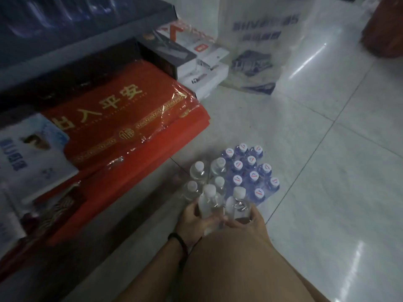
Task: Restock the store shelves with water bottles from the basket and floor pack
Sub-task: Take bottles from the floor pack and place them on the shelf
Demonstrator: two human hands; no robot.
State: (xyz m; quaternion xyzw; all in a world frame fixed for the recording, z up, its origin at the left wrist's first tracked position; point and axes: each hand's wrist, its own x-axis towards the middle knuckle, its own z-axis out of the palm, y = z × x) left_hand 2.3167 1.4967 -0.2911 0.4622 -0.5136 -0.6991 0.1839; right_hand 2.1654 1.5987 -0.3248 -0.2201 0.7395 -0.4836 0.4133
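A shrink-wrapped pack of blue water bottles (253, 173) with logo caps stands on the floor tiles. Left of it stand several clear white-capped bottles (197, 173) in loose wrap. My left hand (190, 223) grips one clear bottle (209, 203) round its body. My right hand (250, 223) grips a second clear bottle (237, 203) beside it. Both held bottles are upright, close together, just in front of the pack. The store shelf (87, 33) is at the upper left.
Red wrapped mats (130, 118) with gold characters lie on the low shelf base at left, with boxed goods (196, 62) behind and a white printed box (30, 153) beside them. A white plastic bag (257, 46) stands on the floor at the top. Glossy tiles (327, 171) spread right.
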